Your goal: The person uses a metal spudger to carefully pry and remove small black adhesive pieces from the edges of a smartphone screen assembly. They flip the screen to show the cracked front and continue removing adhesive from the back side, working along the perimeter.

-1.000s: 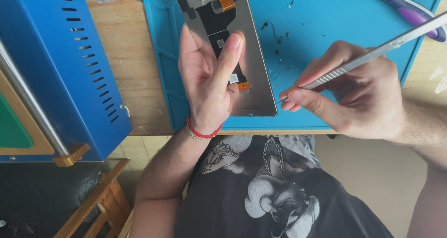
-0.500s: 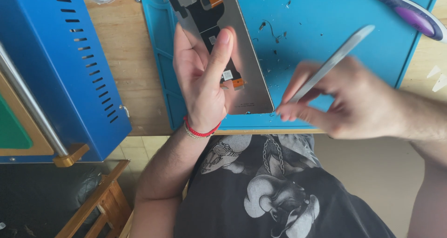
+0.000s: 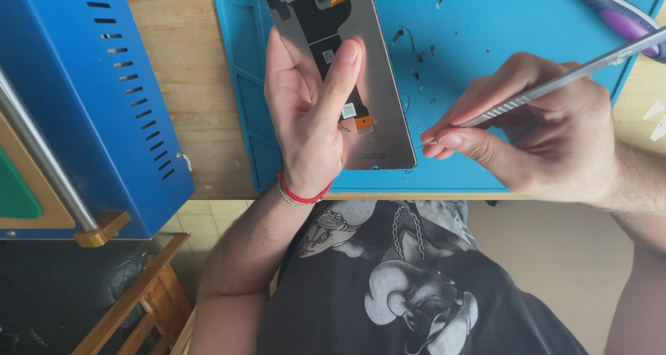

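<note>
My left hand (image 3: 309, 112) grips a phone screen panel (image 3: 378, 84), back side up, above the blue work mat (image 3: 485, 56). The panel is grey metal with a black strip and orange flex connectors, and my left thumb lies along its middle. A red cord bracelet circles that wrist. My right hand (image 3: 534, 129) pinches a slim metal scalpel-like tool (image 3: 555, 84), whose thin tip sits just right of the panel's lower right edge. Whether the tip touches the panel is unclear.
A blue metal machine box (image 3: 97, 98) with vent slots stands at the left on the wooden bench (image 3: 194, 70). A purple-handled tool (image 3: 610, 11) lies at the mat's top right. Small dark scraps dot the mat. The bench edge is close to my body.
My right hand swung the metal tool up and back down, bringing its tip again beside the panel's lower right edge. The left hand shifted the panel slightly.
</note>
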